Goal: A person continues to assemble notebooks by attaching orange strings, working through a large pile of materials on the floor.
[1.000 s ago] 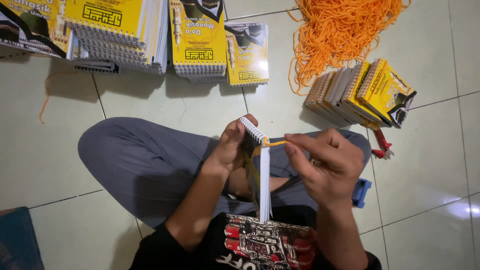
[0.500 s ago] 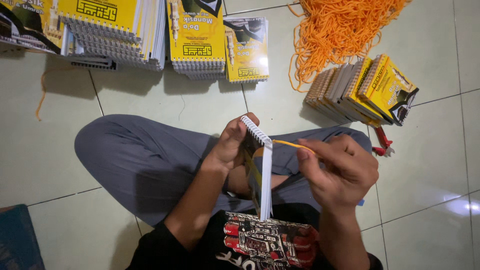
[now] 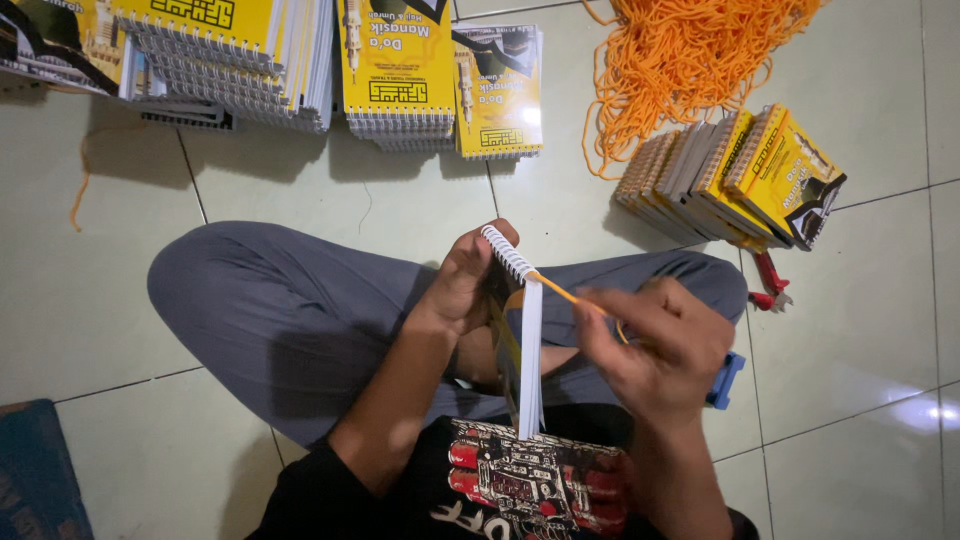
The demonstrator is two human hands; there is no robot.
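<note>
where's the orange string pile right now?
Head view, top right: the pile of orange string lies on the tiled floor, right of the stacked yellow booklets and just above the leaning row of booklets.

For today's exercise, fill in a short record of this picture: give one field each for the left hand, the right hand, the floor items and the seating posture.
Left hand: left hand holds a small yellow spiral-bound booklet upright on edge.
Right hand: right hand pinches a thin orange cord that runs taut to the booklet's wire binding.
Floor items: rows of yellow booklets, a fanned stack of them, a heap of orange cord, red-handled pliers.
Posture: seated cross-legged on pale tiles.
</note>
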